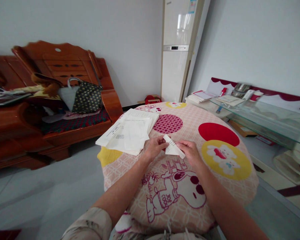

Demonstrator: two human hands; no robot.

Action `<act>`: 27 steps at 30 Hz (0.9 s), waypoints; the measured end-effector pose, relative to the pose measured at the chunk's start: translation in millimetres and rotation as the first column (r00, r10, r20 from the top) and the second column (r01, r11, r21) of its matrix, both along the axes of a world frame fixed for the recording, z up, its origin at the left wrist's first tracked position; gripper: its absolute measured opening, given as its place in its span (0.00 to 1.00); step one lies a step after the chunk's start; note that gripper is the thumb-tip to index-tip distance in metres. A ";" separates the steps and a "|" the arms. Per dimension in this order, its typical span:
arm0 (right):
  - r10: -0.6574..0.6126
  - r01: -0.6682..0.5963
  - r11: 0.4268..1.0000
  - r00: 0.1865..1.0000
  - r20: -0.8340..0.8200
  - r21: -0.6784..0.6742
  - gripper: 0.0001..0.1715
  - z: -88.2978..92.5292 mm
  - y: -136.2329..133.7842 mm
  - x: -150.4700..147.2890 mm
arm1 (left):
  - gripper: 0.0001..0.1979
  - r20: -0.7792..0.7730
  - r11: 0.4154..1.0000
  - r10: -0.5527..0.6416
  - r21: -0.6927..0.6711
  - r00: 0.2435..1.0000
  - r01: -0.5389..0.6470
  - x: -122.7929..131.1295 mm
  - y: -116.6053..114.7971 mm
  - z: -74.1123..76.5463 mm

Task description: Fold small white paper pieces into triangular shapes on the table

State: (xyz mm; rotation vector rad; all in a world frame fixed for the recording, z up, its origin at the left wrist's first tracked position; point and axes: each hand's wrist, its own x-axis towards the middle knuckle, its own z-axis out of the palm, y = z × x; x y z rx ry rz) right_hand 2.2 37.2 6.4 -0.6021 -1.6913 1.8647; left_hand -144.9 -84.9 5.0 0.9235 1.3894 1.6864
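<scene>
A small folded piece of white paper [173, 148] with lines of print is held between my two hands, just above the patterned tablecloth [165, 183]. My left hand [156, 148] pinches its left edge between thumb and fingers. On the right side, the fingertips of my right hand [190, 150] are closed on the paper's slanted edge. To the left of my left hand lies a loose stack of printed paper sheets [130, 130], some of them fanned out.
A wooden sofa [62, 60] stands at the left with a star-patterned bag [87, 98] on it. At the right is a glass-topped cabinet [270, 116] carrying papers, a metal container [242, 87] and a cup [256, 96]. A tall white air conditioner [176, 70] stands behind the table.
</scene>
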 end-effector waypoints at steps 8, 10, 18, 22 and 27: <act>0.121 -0.112 0.969 0.992 0.029 -0.219 0.18 4.8 -4.2 2.0 | 0.18 0.082 1.000 -0.025 0.003 0.996 0.025 3.3 -0.2 3.0; 0.140 -0.130 0.965 0.990 0.027 -0.226 0.17 5.1 -5.2 1.8 | 0.16 0.076 1.000 -0.013 0.007 0.997 0.013 3.4 0.2 2.1; 0.192 -0.189 0.969 0.981 0.007 -0.161 0.16 -0.4 -6.5 0.4 | 0.12 0.060 0.999 -0.010 0.044 0.998 0.007 5.7 1.1 -1.8; 0.182 -0.182 0.983 0.981 0.060 -0.015 0.16 0.6 -9.2 0.0 | 0.14 0.088 0.995 -0.020 0.097 0.996 0.011 8.3 2.7 -2.1; 0.000 -0.015 0.912 0.999 0.035 0.411 0.09 -0.3 -11.7 -3.5 | 0.11 0.039 0.996 0.001 0.094 0.999 -0.004 11.6 3.7 -3.0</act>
